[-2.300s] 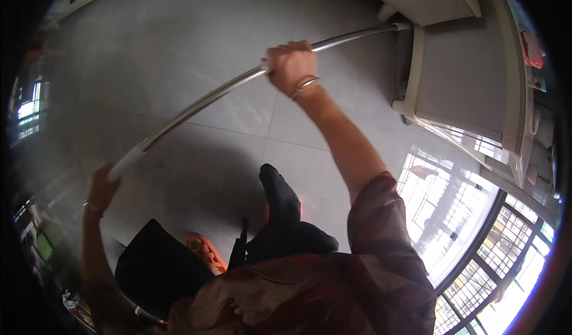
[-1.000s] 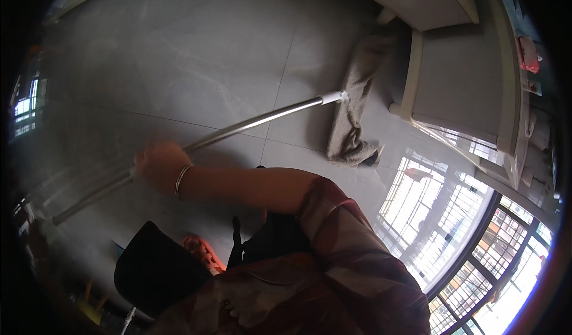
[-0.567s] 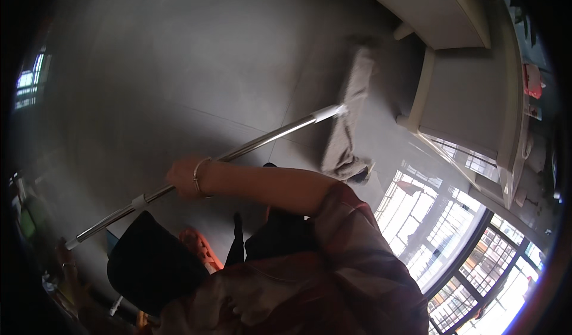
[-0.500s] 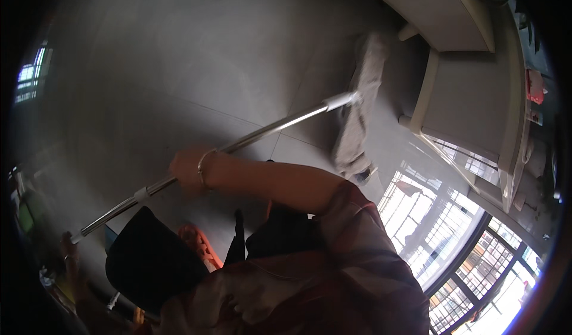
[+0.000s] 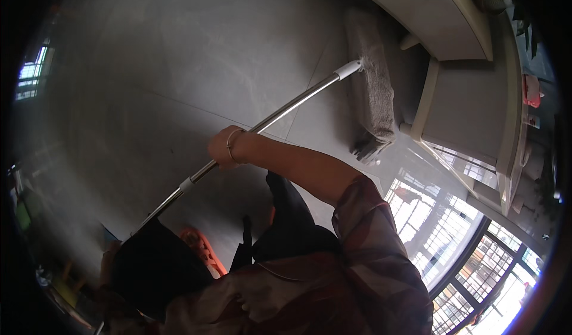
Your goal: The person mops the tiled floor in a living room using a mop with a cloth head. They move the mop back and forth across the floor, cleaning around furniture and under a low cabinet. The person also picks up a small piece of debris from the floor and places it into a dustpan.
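Note:
My right hand (image 5: 224,146) is closed round the metal handle of a mop (image 5: 301,99), which slants from the lower left up to the right. Its grey cloth head (image 5: 372,99) lies on the tiled floor beside white furniture. At the lower left, my left hand (image 5: 110,253) is partly visible near the handle's lower end, mostly hidden behind my dark-clothed leg (image 5: 152,263); its fingers cannot be made out.
A white cabinet (image 5: 465,114) with a curved upper section (image 5: 441,19) lines the right side, one short leg near the mop head. An orange slipper (image 5: 207,251) is by my feet. Bright windows (image 5: 482,269) show at the lower right. Grey tiles (image 5: 196,49) extend left and ahead.
The mop head has moved forward and slightly right, toward the furniture. My right hand has followed up and right with the handle. My left hand has moved rightward, behind my leg.

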